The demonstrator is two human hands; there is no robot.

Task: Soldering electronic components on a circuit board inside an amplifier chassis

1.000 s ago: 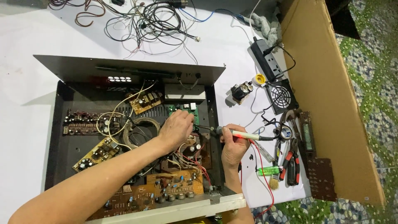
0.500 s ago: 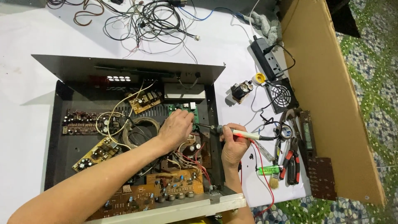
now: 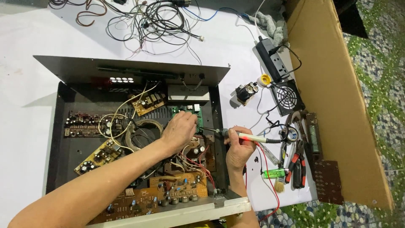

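Iron: your right hand [image 3: 238,151] has its fingers closed round the white-and-red handle of the soldering iron [image 3: 244,136], held level, tip aimed left over the chassis wall toward the small green board [image 3: 188,112].
Left hand: your left hand [image 3: 179,131] lies on that green board inside the open amplifier chassis [image 3: 55,139], fingers curled down at the board's right edge; whether they pinch a part or only steady the board cannot be told.
Burn risk: your left fingertips sit just beside the iron's tip; a small slip of either hand could bring hot metal onto skin.
Wiring risk: red and white wires [image 3: 195,161] bunch close below the tip; if the shaft sags it may scorch their insulation.
Cord risk: the iron's cable runs right among the pliers [image 3: 298,165], brush [image 3: 279,184] and green lighter [image 3: 273,172]; a snag there could jerk the tip off its joint.
Bridging risk: neighbouring parts on the board are crowded, so excess solder could join them.
Support: your right hand rests at the chassis edge, which looks a fair brace.
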